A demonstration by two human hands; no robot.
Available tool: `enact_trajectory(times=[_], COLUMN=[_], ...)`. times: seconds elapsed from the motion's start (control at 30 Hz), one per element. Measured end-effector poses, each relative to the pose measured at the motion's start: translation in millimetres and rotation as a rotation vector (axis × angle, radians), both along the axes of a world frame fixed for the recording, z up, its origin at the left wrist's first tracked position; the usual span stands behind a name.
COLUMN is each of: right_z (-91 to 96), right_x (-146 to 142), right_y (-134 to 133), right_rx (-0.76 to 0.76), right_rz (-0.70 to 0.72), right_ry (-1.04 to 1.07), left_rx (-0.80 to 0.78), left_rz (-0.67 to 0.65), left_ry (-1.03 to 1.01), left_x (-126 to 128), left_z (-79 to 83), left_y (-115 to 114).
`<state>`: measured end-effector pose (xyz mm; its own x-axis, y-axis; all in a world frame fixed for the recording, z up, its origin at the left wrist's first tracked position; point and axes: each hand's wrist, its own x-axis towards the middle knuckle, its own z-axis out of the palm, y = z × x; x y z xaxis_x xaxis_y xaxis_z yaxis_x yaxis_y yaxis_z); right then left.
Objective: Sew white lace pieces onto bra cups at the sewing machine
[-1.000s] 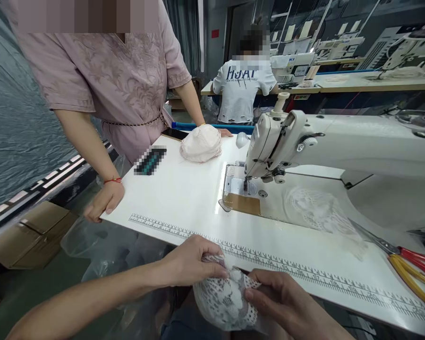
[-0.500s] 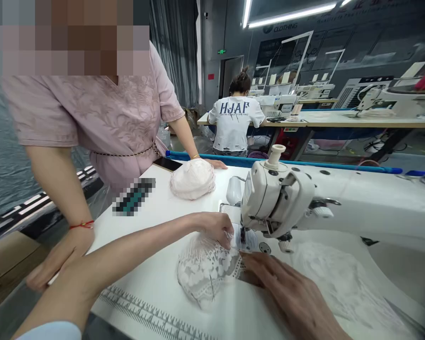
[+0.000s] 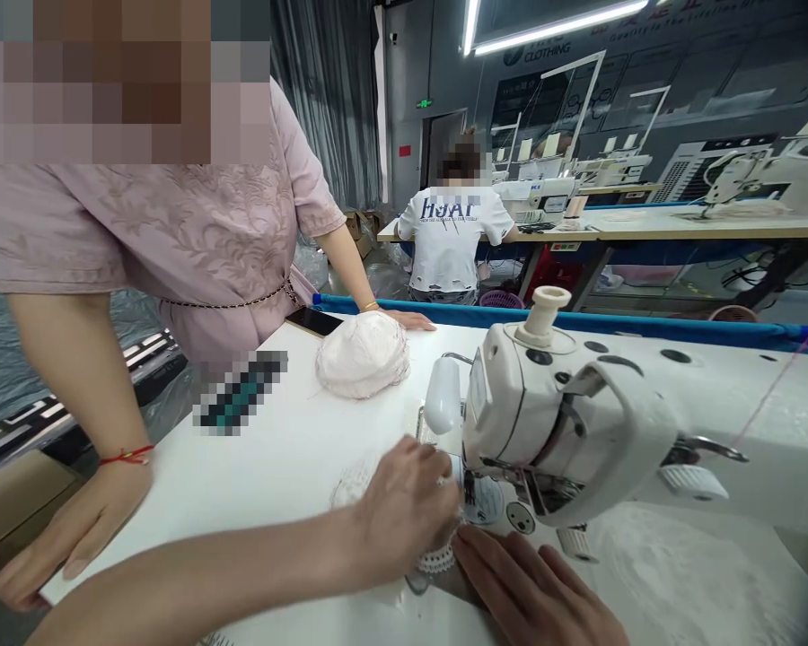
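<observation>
At the sewing machine (image 3: 566, 422), my left hand (image 3: 410, 502) is closed in a pinch on a white lace piece (image 3: 437, 558) just left of the needle area. The hand hides most of the lace. Its scalloped edge shows below my fingers, and a sheer part (image 3: 350, 480) lies to their left. My right hand (image 3: 539, 588) rests low and flat, its fingers stretched out, the fingertips at the lace edge and close to my left hand. Whether the right fingertips press on the lace is hard to see.
A white padded cup stack (image 3: 364, 354) sits on the table (image 3: 283, 475) near a phone (image 3: 314, 320). A person in pink (image 3: 222, 233) leans both hands on the table at left. More white fabric (image 3: 687, 574) lies under the machine arm. Another person (image 3: 454, 238) sits behind.
My left hand has moved down and nearer over the lace, covering most of it. My right hand stays low beside the needle area. The view has shifted closer to the machine.
</observation>
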<state>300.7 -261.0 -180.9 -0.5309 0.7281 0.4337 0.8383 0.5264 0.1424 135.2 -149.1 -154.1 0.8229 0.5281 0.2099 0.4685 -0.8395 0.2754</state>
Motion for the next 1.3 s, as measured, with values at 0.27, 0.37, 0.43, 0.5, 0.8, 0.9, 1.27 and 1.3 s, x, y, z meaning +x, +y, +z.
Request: enact_trajectory(times=[0.27, 0.37, 0.43, 0.5, 0.8, 0.9, 1.27, 1.3], right_z=[-3.3, -5.9, -7.0, -7.0, -2.4, -0.7, -4.7, -3.7], right_x=[23, 24, 23, 22, 20, 16, 17, 16], right_y=[-7, -9, -11, -11, -6, -2, 1, 1], right_rx=[-0.077, -0.084, -0.073, -0.055, 0.005, 0.033, -0.007, -0.004], right_rz=[-0.025, -0.017, -0.024, -0.016, 0.003, -0.001, -0.036, -0.037], right_ry=[0.069, 0.037, 0.030, 0.030, -0.043, -0.041, -0.088, -0.080], left_rx=[0.214, 0.220, 0.239, 0.265, 0.322, 0.293, 0.280, 0.287], left_rz=[-0.115, -0.110, -0.096, -0.084, -0.104, -0.129, -0.152, -0.142], left_ry=[-0.151, -0.145, -0.131, -0.128, -0.205, -0.255, -0.328, -0.302], left_x=[-10, -9, -9, -8, -2, 0, 6, 4], left_z=[-32.2, -29.8, -27.7, -25.9, -28.4, -28.4, -28.4, -27.0], left_y=[-14, -14, -15, -16, -7, 2, 12, 8])
